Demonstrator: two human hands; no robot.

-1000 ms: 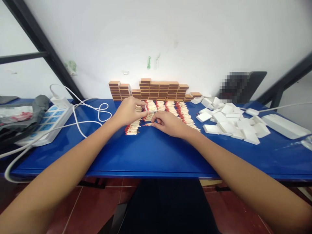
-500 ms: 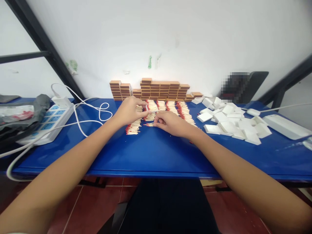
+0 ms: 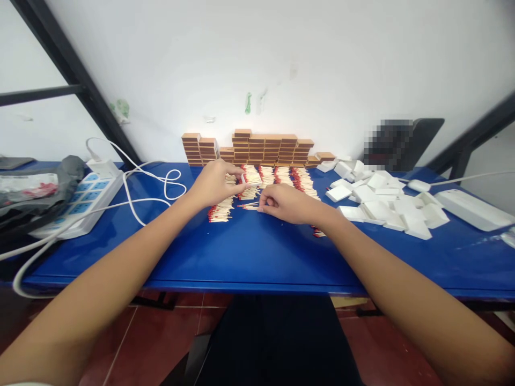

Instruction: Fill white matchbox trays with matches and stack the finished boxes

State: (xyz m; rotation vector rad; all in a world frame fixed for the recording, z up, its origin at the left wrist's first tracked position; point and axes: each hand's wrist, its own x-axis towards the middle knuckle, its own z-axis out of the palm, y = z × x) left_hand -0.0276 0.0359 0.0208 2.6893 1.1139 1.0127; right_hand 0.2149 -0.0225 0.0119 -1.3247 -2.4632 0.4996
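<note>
My left hand [image 3: 213,185] is closed round a small white tray of matches [image 3: 250,175], held just above the blue table [image 3: 249,252]. My right hand [image 3: 286,203] rests on the table beside it, fingers pinched on a few loose matches [image 3: 250,206]. Rows of red-tipped matches [image 3: 298,182] lie spread behind both hands, and a small bundle of matches [image 3: 219,213] lies by my left wrist. Brown matchbox sleeves [image 3: 257,147] are stacked against the wall.
A heap of white inner trays [image 3: 386,203] lies at the right. A white power strip [image 3: 78,206] with looping white cables [image 3: 148,187] sits at the left, next to a grey bag [image 3: 36,187]. A white flat device [image 3: 472,209] lies far right.
My right hand has slid slightly to the right along the table, still pinching matches. My left hand has kept the tray almost still.
</note>
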